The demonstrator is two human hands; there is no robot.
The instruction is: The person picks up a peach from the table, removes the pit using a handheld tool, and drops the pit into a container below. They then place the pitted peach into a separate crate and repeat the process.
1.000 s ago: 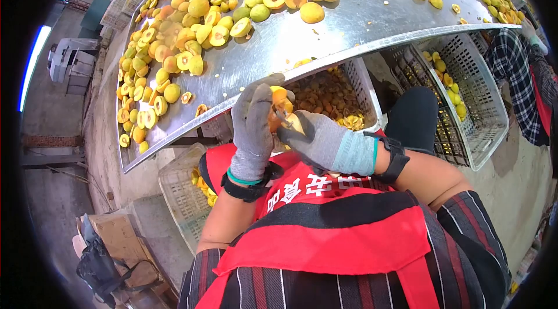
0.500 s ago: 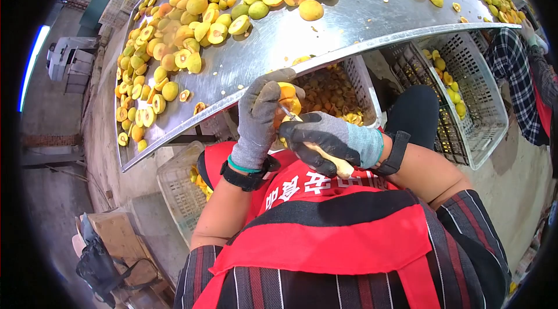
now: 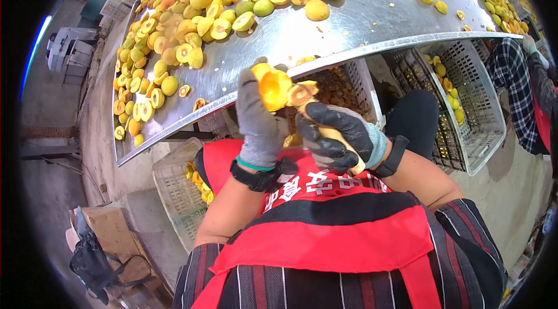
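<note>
My left hand (image 3: pixel 256 117), in a grey work glove, is closed around a yellow peach half (image 3: pixel 273 89) whose hollowed inside faces up. Beside it, my right hand (image 3: pixel 343 134), gloved with dark fingers, grips a pitting tool by its pale wooden handle (image 3: pixel 350 155). A brownish pit piece with flesh (image 3: pixel 300 95) sits at the working end of this tool, next to the peach's rim; the blade is hidden. Both hands are in front of the metal table's near edge, above a crate (image 3: pixel 366 91) of brownish scraps.
Many cut peaches (image 3: pixel 200 0) lie on the steel table (image 3: pixel 244 56), mostly left and far right. Crates (image 3: pixel 485 129) with yellow fruit stand below on the right, another crate (image 3: pixel 174 193) at lower left. A co-worker's plaid sleeve (image 3: pixel 511 76) shows at right; a black bag (image 3: pixel 93 262) at lower left.
The tool's end has come out of the peach half with the pit piece on it. My left hand has turned the half, so its hollow now shows.
</note>
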